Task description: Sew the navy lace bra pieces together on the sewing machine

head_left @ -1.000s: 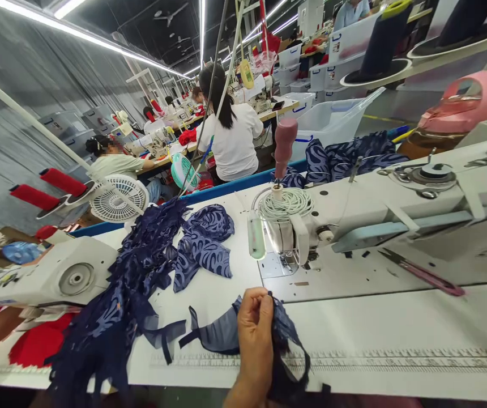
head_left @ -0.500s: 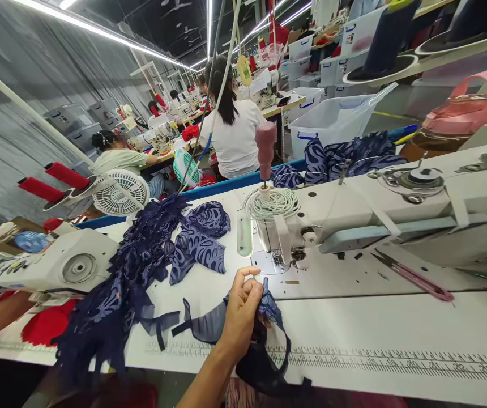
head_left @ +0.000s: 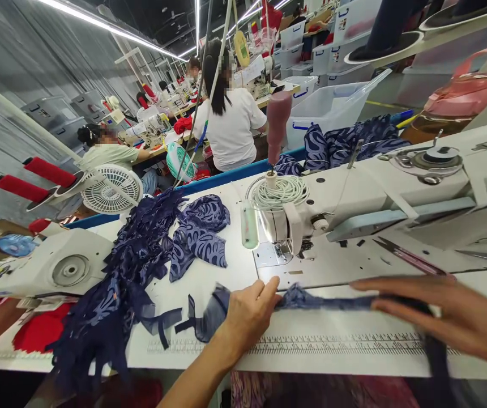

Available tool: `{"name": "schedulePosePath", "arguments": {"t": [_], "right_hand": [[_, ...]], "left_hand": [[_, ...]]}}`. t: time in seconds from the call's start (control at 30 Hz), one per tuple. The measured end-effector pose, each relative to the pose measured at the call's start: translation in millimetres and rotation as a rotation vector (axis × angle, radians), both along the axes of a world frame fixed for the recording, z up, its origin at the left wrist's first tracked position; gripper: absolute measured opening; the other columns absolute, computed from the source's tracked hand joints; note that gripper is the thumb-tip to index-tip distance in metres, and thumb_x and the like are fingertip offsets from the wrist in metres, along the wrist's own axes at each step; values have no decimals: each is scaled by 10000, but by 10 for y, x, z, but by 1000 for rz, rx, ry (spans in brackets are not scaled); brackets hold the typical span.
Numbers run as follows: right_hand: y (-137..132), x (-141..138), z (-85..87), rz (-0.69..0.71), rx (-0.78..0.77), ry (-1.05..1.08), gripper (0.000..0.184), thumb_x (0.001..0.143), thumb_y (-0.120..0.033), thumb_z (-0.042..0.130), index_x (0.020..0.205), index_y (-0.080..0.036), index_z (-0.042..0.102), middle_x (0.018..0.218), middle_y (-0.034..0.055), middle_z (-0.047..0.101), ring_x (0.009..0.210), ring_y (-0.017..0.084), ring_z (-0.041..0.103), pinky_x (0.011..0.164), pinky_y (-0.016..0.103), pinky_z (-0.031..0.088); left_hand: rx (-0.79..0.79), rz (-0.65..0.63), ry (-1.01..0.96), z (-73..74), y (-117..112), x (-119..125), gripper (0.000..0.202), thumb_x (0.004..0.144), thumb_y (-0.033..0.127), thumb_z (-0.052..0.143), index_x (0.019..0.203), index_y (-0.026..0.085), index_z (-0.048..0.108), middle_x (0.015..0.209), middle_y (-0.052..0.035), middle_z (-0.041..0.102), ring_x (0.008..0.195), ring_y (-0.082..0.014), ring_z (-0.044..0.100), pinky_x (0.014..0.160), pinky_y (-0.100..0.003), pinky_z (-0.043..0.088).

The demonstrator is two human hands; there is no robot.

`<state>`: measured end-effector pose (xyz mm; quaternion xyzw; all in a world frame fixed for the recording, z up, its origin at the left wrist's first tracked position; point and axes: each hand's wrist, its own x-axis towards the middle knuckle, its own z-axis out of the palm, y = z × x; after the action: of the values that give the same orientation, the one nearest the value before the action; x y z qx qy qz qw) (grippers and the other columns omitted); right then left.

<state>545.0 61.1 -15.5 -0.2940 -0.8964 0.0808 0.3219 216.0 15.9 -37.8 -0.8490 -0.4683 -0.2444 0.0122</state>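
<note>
My left hand (head_left: 252, 314) is closed on a navy bra piece (head_left: 297, 297) with lace and sheer fabric, just in front of the sewing machine (head_left: 288, 232). A sheer wing (head_left: 213, 317) of it sticks out to the left of this hand. On the right, my right hand (head_left: 443, 320), slightly blurred, has the bra's dark strap between its thumb and fingers. The strap runs nearly straight between both hands, and a dark end hangs over the table's front edge. Patterned bra cups (head_left: 203, 238) lie to the left of the needle area.
A heap of navy pieces (head_left: 128, 272) covers the table's left part, beside another machine (head_left: 56, 260). Pink-handled snips (head_left: 417, 260) lie under the machine arm. A printed ruler (head_left: 332, 344) runs along the front edge. Co-workers sit ahead, one in a white shirt (head_left: 230, 130).
My right hand has come into clear view and moved right, drawing the bra's strap out sideways. The dark part that hung below my left hand is now stretched across the table.
</note>
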Motion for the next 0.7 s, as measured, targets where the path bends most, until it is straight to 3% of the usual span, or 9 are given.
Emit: {"name": "schedulePosePath", "arguments": {"t": [0.03,0.07,0.17,0.27,0.37,0.5,0.7], "right_hand": [[119,130,69,40,122,-62,289,1057,-347,498,1233,-327,725,945,5,781,767,133,746,680,203,574],[205,204,119,66,261,-114,309,1068,-332,461,1209,-319,736,930,9,778,747,122,736,612,206,555],[231,105,90,-15,437,-228,401,1069,-247,362,1084,-271,762,909,57,752,748,162,703,593,301,534],[16,-286,-148,-119,290,-183,379,1000,-81,391,1155,-206,714,1115,101,722,1015,228,676,884,380,537],[-168,-678,-353,-10,184,-105,384,986,-55,395,1229,-185,662,1192,92,706,1097,210,650,940,377,525],[-166,-910,-388,42,190,-110,310,1023,-100,416,1185,-165,672,1140,76,726,1046,203,656,901,383,509],[-66,-886,-410,35,167,-115,310,1026,-125,438,1223,-185,671,1189,71,721,1127,193,636,969,382,464]], "left_hand": [[40,-9,30,-26,13,30,271,1012,185,520,1266,183,615,724,-11,600,563,-124,556,466,-200,338],[74,-23,63,-41,30,70,273,1006,161,520,1257,191,623,728,-9,590,559,-120,549,467,-197,334],[179,-65,192,-37,77,181,340,973,49,485,1219,225,643,776,-13,607,595,-116,554,521,-198,376],[265,-107,305,-33,59,199,269,981,67,495,1145,194,667,1037,-80,702,880,-174,652,736,-276,500],[294,-137,349,-83,-18,173,238,1018,121,472,1131,147,680,1232,-106,693,1168,-217,611,1035,-408,455],[294,-47,313,-168,-108,170,242,1018,122,485,1153,141,684,1184,-71,722,1126,-206,620,1192,-502,305],[259,-54,307,-163,-96,169,230,1025,145,495,1148,170,687,1192,-56,722,1174,-194,602,1258,-569,188]]}}
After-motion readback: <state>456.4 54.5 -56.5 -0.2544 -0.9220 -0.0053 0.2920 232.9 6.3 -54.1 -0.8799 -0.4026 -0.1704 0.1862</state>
